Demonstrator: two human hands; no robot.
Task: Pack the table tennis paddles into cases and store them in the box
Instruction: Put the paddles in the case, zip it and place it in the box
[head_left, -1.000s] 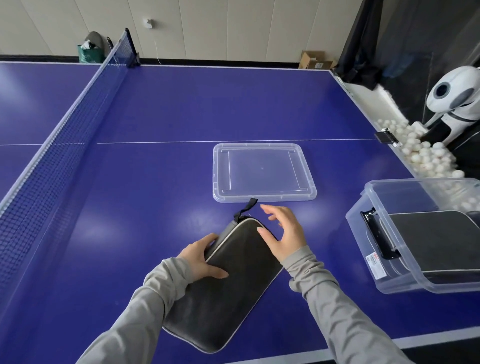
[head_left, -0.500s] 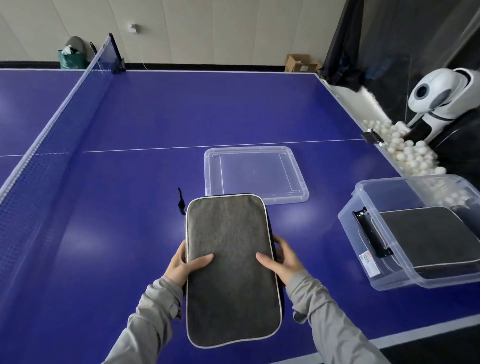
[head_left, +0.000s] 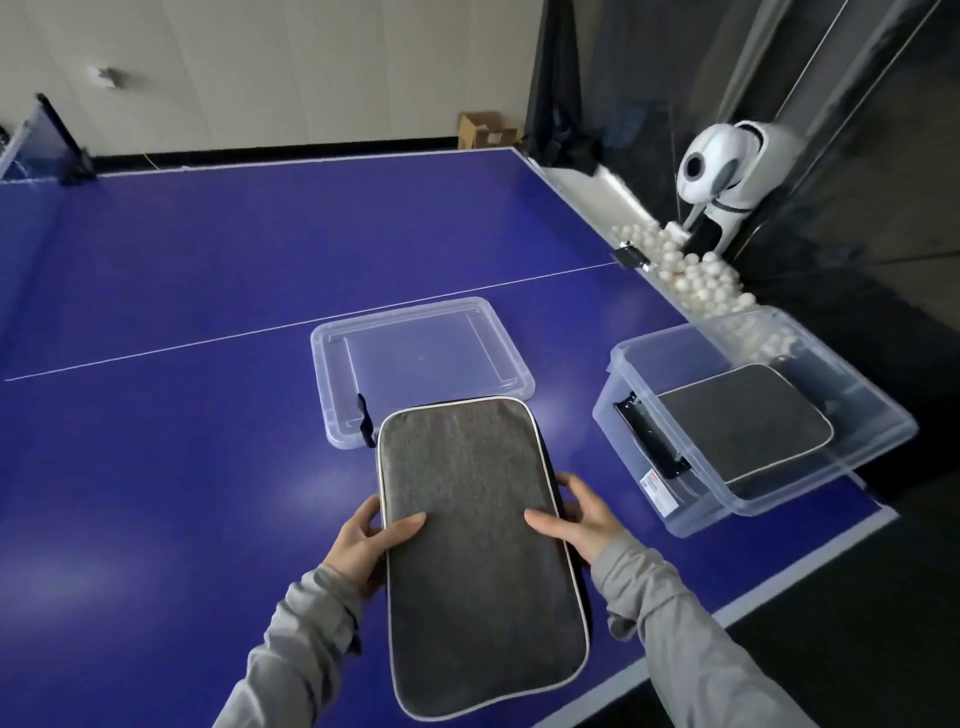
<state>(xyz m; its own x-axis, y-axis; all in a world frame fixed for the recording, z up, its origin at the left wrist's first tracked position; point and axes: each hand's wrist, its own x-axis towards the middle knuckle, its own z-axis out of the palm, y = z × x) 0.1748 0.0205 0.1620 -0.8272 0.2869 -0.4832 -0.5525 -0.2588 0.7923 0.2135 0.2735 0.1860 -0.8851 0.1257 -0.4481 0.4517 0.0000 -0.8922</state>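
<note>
I hold a grey paddle case (head_left: 475, 551) with white piping flat above the blue table, long side pointing away from me. My left hand (head_left: 369, 540) grips its left edge, thumb on top. My right hand (head_left: 576, 517) grips its right edge the same way. A black strap (head_left: 365, 427) hangs at the case's far left corner. To the right stands a clear plastic box (head_left: 717, 501), open, with another grey case (head_left: 743, 421) lying inside it. No bare paddle is visible.
The box's clear lid (head_left: 415, 358) lies upside down on the table just beyond the held case. White balls (head_left: 691, 275) fill a tray along the right table edge, beside a white ball machine (head_left: 727, 171). The net (head_left: 41, 150) is far left.
The case was lying on the table with my hands at its zip end; both hands have lifted it, turned it lengthwise, and my view has shifted right toward the box.
</note>
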